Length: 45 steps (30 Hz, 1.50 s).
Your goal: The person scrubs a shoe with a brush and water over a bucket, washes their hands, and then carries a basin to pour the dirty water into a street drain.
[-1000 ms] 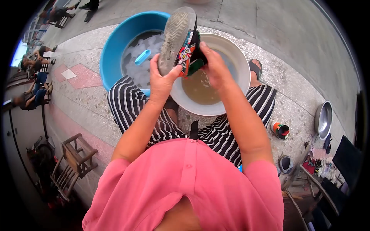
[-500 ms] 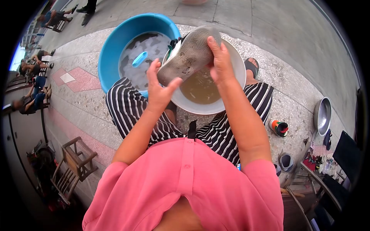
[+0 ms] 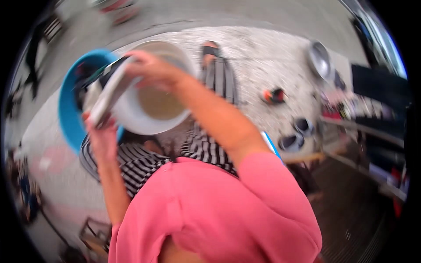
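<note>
Both my hands hold a shoe, with a pale sole and a dark and green upper, blurred by motion. My right hand grips its far end, and my left hand grips the near end from below. The shoe is tilted on its side, above where a blue tub and a pale round basin meet. Murky brownish water stands in the basin. What lies in the tub is mostly hidden behind the shoe and smeared.
To the right on the speckled floor are an orange-and-black container, a pair of shoes and a metal bowl. A rack stands at the far right. Lower left is a wooden chair.
My view has swung to the right, so the tub and basin appear further left. The shoe has turned from sole-up onto its side. Both hands still hold it.
</note>
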Motion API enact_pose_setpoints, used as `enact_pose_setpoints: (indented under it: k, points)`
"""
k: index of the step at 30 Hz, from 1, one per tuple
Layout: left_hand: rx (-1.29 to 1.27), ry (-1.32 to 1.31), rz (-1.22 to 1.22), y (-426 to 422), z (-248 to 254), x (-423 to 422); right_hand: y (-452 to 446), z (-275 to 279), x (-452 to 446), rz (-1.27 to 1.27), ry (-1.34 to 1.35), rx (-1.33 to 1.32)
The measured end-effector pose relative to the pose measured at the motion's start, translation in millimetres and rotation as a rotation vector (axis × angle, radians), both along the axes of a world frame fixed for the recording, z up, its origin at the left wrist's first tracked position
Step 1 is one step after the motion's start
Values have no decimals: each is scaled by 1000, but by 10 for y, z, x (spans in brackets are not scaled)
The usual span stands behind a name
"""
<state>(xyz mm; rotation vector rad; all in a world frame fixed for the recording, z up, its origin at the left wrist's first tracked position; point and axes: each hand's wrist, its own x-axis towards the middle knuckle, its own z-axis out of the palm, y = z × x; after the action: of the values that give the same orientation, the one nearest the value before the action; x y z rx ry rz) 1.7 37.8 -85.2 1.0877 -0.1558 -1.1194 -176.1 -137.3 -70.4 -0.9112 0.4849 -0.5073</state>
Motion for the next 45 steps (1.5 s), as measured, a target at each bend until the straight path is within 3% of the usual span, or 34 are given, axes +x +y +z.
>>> enact_pose_setpoints:
  k: [2,3,6,7,10,12,17,21,24,27,31,35,39,43,45]
  points:
    - [3,-73,-43,58,5,53,103,-12,-46,-31,56,10]
    - [-63,17,-105,46,-1,88,143,10,-102,-86,100,33]
    - [-89,-93,-39,31,0,100,195,-122,-84,-218,65,-80]
    - [-103,-129,-29,6,43,77,224,-150,-64,-415,155,-255]
    - [-120,-315,43,-169,159,0,288,64,-305,-600,145,-346]
    - [-142,-447,73,-270,129,6,353,216,-468,-410,16,-205]
    - [-212,-621,107,-599,583,-698,478,405,-548,-138,-41,22]
    - [-418,-891,73,-657,466,-807,487,478,-612,-77,-88,74]
    - [-427,-955,100,-634,443,-803,469,428,-623,-53,-136,101]
    - [-367,-1362,146,-564,392,-727,508,432,-579,-60,-124,142]
    - [-358,-1503,163,-442,309,-659,544,386,-487,-21,-98,255]
    - [-415,-1660,141,-327,266,-559,638,337,-280,-140,-79,225]
    - [-244,-1535,-48,-177,271,-451,733,137,-108,-315,45,9]
    - [50,-830,-257,-53,179,-339,812,-332,-59,-468,327,-446]
    - [151,-824,-256,-61,159,-433,890,-508,-62,-485,437,-608]
